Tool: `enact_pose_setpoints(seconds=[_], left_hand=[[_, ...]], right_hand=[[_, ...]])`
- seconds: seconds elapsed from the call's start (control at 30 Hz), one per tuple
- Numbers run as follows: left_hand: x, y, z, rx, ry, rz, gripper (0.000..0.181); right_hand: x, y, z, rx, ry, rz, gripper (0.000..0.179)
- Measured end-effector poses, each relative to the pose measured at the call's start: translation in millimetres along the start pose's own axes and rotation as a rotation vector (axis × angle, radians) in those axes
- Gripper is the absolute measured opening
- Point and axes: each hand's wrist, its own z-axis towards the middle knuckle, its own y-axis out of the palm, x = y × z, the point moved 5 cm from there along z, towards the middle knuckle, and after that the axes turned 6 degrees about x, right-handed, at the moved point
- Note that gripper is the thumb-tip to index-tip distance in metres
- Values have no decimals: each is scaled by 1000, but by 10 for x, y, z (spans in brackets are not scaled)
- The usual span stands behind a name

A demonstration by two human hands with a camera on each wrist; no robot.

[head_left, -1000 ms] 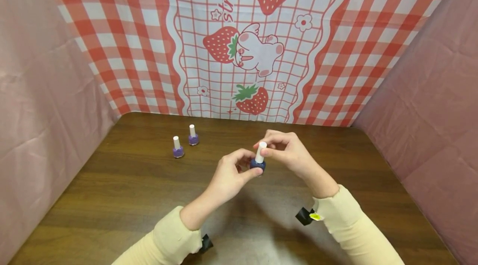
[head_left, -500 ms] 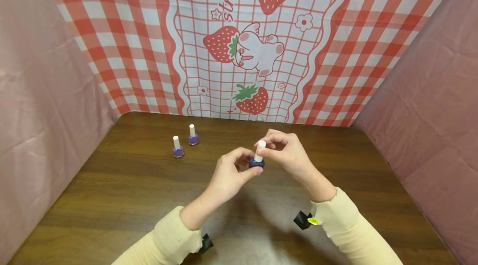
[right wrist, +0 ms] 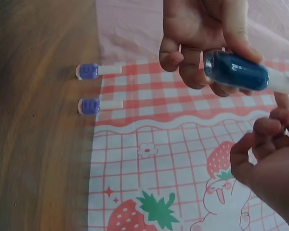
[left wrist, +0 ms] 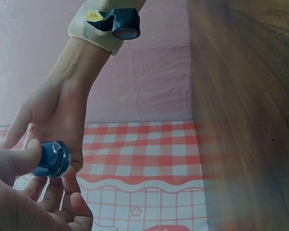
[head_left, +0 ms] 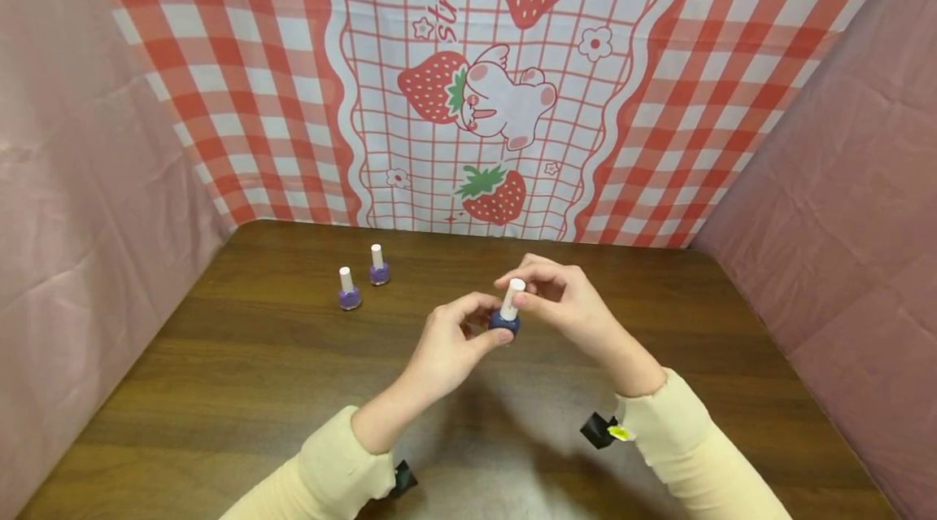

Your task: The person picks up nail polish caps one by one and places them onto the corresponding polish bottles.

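Observation:
A nail polish bottle with dark blue polish (head_left: pixel 505 324) and a tall white cap (head_left: pixel 512 300) is held above the table, cap up and leaning slightly right. My left hand (head_left: pixel 448 345) pinches the glass body between thumb and fingers. My right hand (head_left: pixel 574 304) pinches the white cap between thumb and forefinger. In the left wrist view the blue bottle's base (left wrist: pixel 53 159) shows, with the cap hidden. The right wrist view shows the blue glass (right wrist: pixel 238 72) joined to the cap (right wrist: pixel 282 83).
Two purple nail polish bottles (head_left: pixel 349 297) (head_left: pixel 378 273) with white caps stand upright at the back left of the brown wooden table (head_left: pixel 241 365). Behind the table hangs a strawberry-print checked cloth (head_left: pixel 278 97). Pink cloths (head_left: pixel 95 178) hang at both sides.
The blue bottle and the right hand shifted slightly left, then slightly back right. Both hands keep their hold, and the purple bottles have stayed put.

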Motion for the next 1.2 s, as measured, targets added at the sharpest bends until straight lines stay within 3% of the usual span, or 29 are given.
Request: enact_pose_setpoints(seconds=[0.27,0.43,0.7,1.2], left_hand=[[2,18,13,-47,21,-37,24],[5,18,23,-44,26,-49,26],[-24,-13,46,22,23,-24,26],[-21,-35,24,148,46,52,26]], right_hand=[[-44,6,13,-125,-94,23,18],[-58,-13,22,-67,-126,-10,12],[-39,-11,24,22,-74,-76,11],[-67,25,28,80,-61,-133,12]])
